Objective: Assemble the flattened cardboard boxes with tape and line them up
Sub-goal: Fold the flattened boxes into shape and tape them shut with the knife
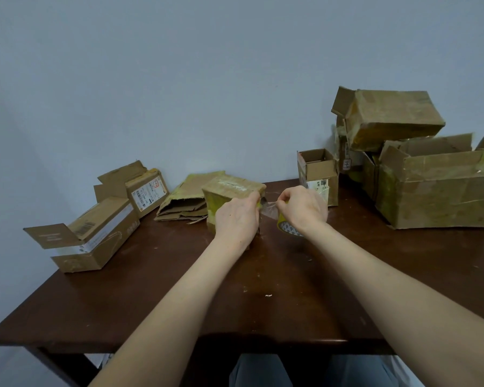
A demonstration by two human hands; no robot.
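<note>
At frame centre we hold the small box (pixel 229 191) on the tabletop (pixel 151 289), the left grip (pixel 236 222) curled on its right edge. The right grip (pixel 299 208) clasps the tape roll (pixel 287 229). A clear tape strip (pixel 268 210) spans between both grips.

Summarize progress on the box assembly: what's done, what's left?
Done: erected boxes stand at both sides, e.g. the large open box and the long box. In hand: left hand holds a small box, right hand grips the tape roll, clear strip stretched between. Left: the flattened cardboard pile behind, then lining up; boxes sit scattered.
</note>
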